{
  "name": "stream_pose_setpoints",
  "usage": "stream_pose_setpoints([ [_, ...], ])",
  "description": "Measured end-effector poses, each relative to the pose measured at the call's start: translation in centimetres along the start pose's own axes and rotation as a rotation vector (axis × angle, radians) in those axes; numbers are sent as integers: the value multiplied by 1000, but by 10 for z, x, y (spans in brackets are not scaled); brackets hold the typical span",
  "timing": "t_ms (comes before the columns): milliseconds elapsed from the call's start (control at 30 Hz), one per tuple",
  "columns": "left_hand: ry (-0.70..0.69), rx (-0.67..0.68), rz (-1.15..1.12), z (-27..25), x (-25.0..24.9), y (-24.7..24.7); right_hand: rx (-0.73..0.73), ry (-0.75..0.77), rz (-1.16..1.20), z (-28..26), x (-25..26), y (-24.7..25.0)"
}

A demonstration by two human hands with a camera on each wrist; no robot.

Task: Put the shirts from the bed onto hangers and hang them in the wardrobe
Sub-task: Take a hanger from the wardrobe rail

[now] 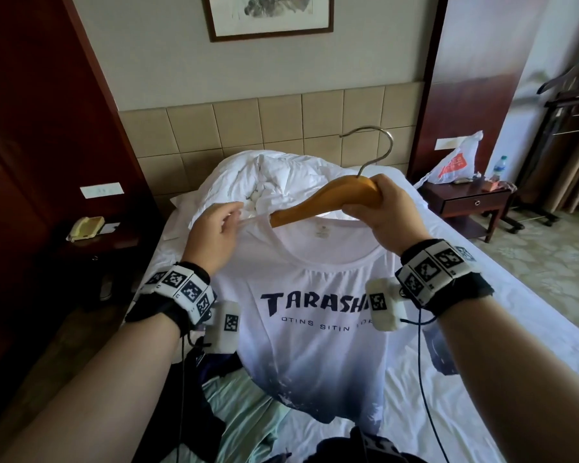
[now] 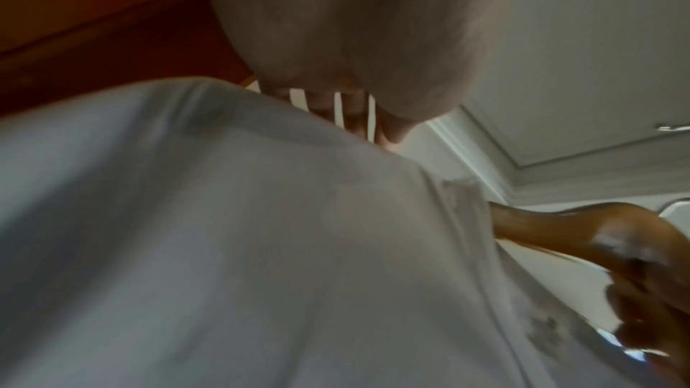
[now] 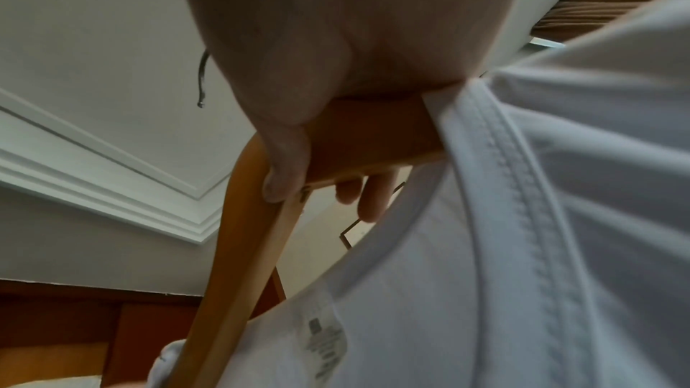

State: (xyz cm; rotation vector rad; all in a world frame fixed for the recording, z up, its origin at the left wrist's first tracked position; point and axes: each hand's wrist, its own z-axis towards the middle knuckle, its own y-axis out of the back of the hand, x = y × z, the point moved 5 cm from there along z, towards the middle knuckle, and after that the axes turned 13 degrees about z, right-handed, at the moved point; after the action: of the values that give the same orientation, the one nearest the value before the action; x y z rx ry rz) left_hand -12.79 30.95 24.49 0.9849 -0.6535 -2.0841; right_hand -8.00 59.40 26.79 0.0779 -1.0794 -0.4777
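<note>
A white T-shirt (image 1: 315, 329) with dark lettering hangs in the air over the bed (image 1: 482, 379). My right hand (image 1: 386, 212) grips the middle of a wooden hanger (image 1: 318, 203) with a metal hook (image 1: 375, 145); one hanger arm is inside the shirt's neck. My left hand (image 1: 214, 233) pinches the collar at the shirt's left shoulder. In the right wrist view, my fingers (image 3: 284, 176) curl round the hanger (image 3: 239, 261) beside the collar (image 3: 522, 188). The left wrist view shows the shirt (image 2: 224, 247) and the hanger (image 2: 578, 226).
Crumpled white bedding (image 1: 274, 182) lies at the head of the bed. Other garments (image 1: 241, 412) lie near me. A nightstand (image 1: 465, 198) with a bag and bottle stands right, a phone (image 1: 84, 228) on a dark table left. A valet stand (image 1: 565, 111) is far right.
</note>
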Motion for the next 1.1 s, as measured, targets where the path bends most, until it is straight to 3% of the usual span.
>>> stream_pose_setpoints([
  [200,133,181,-34,-13,21,-9,36,5,7,3,0,0],
  [433,61,39,-53,-14,24,-6,40,13,-25,5,-2,-8],
  [667,-21,-33,92,-11,15,6,57,14,19,6,-3,-12],
  [1100,-82,-32,154,-14,2,21,80,-5,26,13,-2,-22],
])
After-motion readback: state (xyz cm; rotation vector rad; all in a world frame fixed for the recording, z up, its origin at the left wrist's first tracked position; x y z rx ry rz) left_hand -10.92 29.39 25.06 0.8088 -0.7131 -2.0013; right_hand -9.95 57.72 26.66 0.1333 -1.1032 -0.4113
